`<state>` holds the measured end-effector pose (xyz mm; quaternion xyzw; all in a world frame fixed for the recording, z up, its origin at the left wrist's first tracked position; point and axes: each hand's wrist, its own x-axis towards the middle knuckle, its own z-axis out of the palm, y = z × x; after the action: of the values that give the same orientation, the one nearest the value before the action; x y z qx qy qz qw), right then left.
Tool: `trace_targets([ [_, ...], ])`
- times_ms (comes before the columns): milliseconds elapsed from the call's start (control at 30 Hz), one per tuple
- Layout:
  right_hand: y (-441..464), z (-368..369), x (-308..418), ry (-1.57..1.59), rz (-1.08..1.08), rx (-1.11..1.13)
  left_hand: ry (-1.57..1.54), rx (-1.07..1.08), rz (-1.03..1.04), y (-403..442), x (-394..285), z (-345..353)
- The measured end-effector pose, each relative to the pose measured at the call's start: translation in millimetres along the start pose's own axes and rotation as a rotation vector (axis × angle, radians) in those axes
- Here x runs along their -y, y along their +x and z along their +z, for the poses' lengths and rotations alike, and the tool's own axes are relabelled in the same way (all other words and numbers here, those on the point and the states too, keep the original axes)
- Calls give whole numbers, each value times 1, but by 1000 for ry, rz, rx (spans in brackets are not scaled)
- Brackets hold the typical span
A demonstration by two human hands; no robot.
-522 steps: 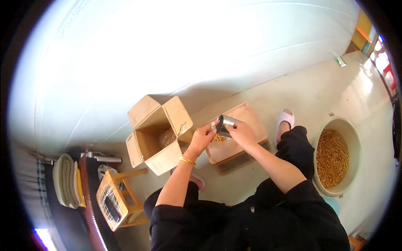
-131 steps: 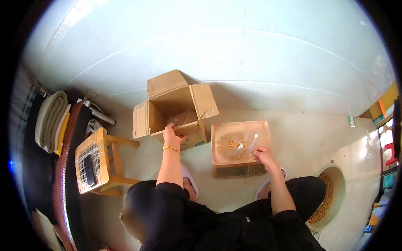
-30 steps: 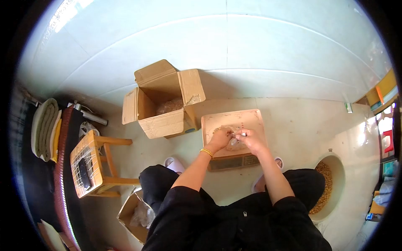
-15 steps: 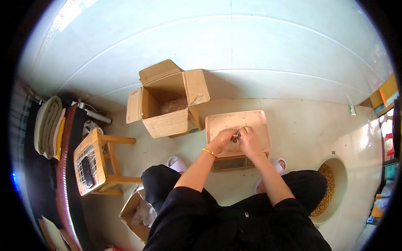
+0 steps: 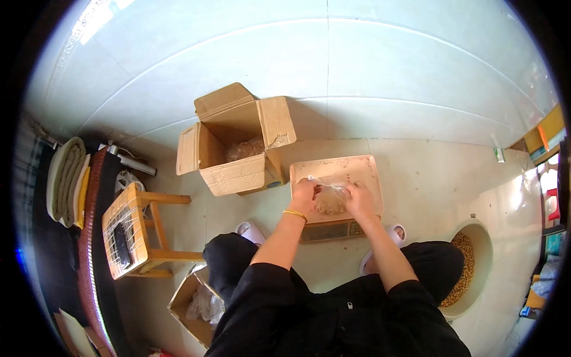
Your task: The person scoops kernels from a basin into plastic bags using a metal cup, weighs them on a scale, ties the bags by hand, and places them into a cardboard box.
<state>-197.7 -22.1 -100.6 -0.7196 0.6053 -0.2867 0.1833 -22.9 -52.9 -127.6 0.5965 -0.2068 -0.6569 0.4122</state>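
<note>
A clear plastic bag [image 5: 331, 204] with light brown contents sits on the pinkish tray [image 5: 366, 169] of a weighing scale [image 5: 326, 232]. My left hand [image 5: 306, 194], below a gold bracelet [image 5: 295, 213], is closed on one side of the bag's gathered top. On the opposite side, my right hand [image 5: 358, 200] pinches the plastic. A twisted strip of the bag stretches between the two hands. The fingertips are small here and partly hidden.
Ahead to the left stands an open cardboard box [image 5: 205, 149] with filled clear bags inside. A wooden stool [image 5: 153, 254] holds a black phone-like object [image 5: 122, 244]. A smaller carton [image 5: 181, 304] with plastic bags is by my left leg. At right, a pale bucket [image 5: 485, 262] holds brown kernels.
My hands were close together over the tray and have moved apart. The bag's top is now stretched between them, and its filled body shows below.
</note>
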Motion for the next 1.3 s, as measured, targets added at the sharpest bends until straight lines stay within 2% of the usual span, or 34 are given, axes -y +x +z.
trace_targets([
  [100, -11, 17, -35, 26, 70, 16, -339, -97, -207, 22, 12, -23],
  [233, -32, 25, -81, -117, 246, 142, -379, -78, -315, 42, 19, -40],
  [300, -38, 24, -95, -166, 391, 269, -449, -194, -350, 51, 27, -45],
  [333, -37, 22, -96, -169, 393, 269, -449, -192, -353, 49, 25, -44],
  [400, -34, 20, -97, -84, 401, 318, -93, -69, -43, 42, 22, -44],
  [433, -30, 18, -98, -81, 405, 322, -90, -72, -47, 33, 15, -40],
  [500, -12, 11, -98, 675, 765, 377, -94, -62, -4, 14, -8, -27],
  [533, -4, 4, -87, 678, 762, 379, -93, -66, -1, 8, -16, -23],
  [600, 8, -11, -51, 1164, 675, 229, 91, 64, 12, 2, -24, -17],
  [633, 11, -8, -42, 1169, 673, 232, 122, 104, 5, 2, -24, -12],
  [700, 16, 0, -28, 1423, 624, 292, 148, 163, 34, -4, -27, 0],
  [767, 17, 10, -25, 1354, 674, 333, 176, 218, 63, -13, -31, 11],
  [833, 16, 23, -27, 1281, 723, 376, 452, 280, 228, -21, -33, 18],
  [900, 13, 41, -36, 630, 339, 493, 514, 317, 268, -28, -31, 19],
  [933, 9, 52, -39, 631, 338, 494, 572, 364, 309, -30, -27, 21],
  [1000, 1, 70, -37, 309, -102, 235, 627, 418, 359, -21, -17, 20],
  [1033, 2, 61, -26, 307, -99, 236, 479, 363, 287, -27, -21, 24],
  [1067, 3, 37, -4, 438, 85, 296, 332, 308, 212, -31, -22, 25],
  [1100, 4, 23, 7, 566, 271, 352, 331, 313, 207, -28, -19, 22],
  [1133, 7, 22, 3, 563, 275, 349, 530, 251, 390, -21, -15, 15],
  [1200, 13, 23, -10, 234, 235, 607, 918, 107, 762, -10, -10, 3],
  [1233, 11, 27, -15, 230, 234, 609, 1030, 301, 1033, -35, -23, 9],
  [1267, 8, 31, -20, 363, 229, 558, 1026, 301, 1034, -30, -14, 8],
  [1300, 5, 35, -25, 497, 227, 505, 1056, 337, 922, -20, -3, 8],
])
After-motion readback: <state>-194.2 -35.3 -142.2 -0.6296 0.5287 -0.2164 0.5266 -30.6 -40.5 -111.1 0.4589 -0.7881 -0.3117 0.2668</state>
